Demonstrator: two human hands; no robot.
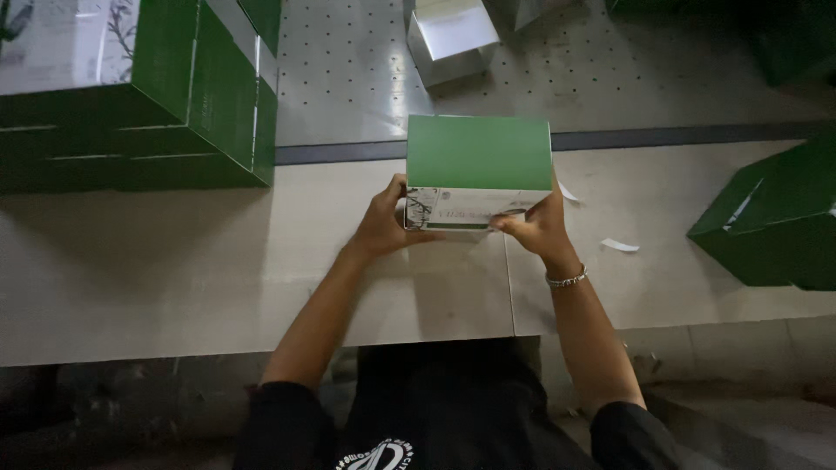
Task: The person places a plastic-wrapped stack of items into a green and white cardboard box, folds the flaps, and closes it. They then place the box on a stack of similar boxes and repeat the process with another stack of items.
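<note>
Two hands, one box: both of the person's hands hold a green box at the middle of the frame, and the notes below run from the biggest thing down to the smallest.
Table (174, 278): pale, flat board filling the middle band of the frame, with a seam running down just below the held box. It looks a steady base, so the box is best kept resting on it rather than lifted.
Stacked boxes (165, 113): large block of green boxes at upper left, well apart from the hands.
Perforated panel (348, 78): grey dotted surface across the top of the frame, behind a dark strip.
Side box (771, 222): green box at the right edge, tilted, well apart from the hands.
Green box (479, 155): sits at centre frame, green top up, with a white printed front face turned toward the person. Judged from here, square corners matter most; press evenly from both ends.
Silver box (451, 36): small shiny carton at top centre, lying on the perforated panel.
Left hand (383, 228): wrapped on the lower left corner of the green box, thumb on the front face, fingers partly closed round the edge.
Right hand (538, 226): pinching narrowly at the lower right of the front face; whether it holds a strip or a flap I cannot tell. A slow, flat press would likely avoid creases.
Bracelet (567, 279): thin band on the right wrist.
Paper scraps (619, 245): small white slips lying right of the box.
</note>
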